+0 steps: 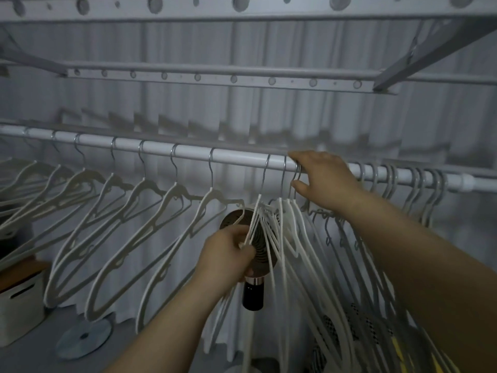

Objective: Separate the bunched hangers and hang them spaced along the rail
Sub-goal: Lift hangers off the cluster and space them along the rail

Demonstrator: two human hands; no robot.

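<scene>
A white rail runs across the view. Several white hangers hang spaced along its left part. A tight bunch of white hangers hangs near the middle, and more bunched hooks crowd the rail at the right. My left hand pinches the shoulder of the leftmost hangers of the middle bunch, below the rail. My right hand rests on the rail with fingers over it and the thumb below, against the hooks of the bunch.
A small round fan on a black stem stands behind the bunch. A white box sits at the lower left, and a grey disc lies on the floor. Metal brackets and a perforated bar run overhead. Yellow and patterned items lie at the lower right.
</scene>
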